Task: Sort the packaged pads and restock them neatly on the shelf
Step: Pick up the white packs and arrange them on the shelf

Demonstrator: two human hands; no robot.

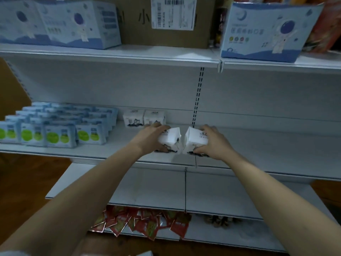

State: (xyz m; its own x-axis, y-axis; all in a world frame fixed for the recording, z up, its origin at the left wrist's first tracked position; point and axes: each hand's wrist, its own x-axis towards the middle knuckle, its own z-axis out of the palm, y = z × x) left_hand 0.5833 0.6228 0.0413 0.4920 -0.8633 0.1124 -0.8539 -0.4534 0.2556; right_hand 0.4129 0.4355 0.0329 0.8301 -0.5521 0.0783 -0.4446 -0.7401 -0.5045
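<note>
My left hand [150, 137] grips a white pad pack [170, 140] with dark print, held over the front of the middle shelf [267, 145]. Right beside it, my right hand [212, 143] grips a second white pad pack [193, 140]; the two packs almost touch. Two matching white packs [144, 118] stand side by side at the back of the same shelf, just behind my left hand. Rows of blue pad packs with green circles [55, 124] fill the shelf's left part.
The upper shelf carries blue-and-white boxes [59, 23] on the left and another [265, 32] on the right, with a brown carton [166, 21] between them. Red sachets [144, 222] lie heaped on the lowest shelf. A slotted upright [198, 97] divides the shelving bays.
</note>
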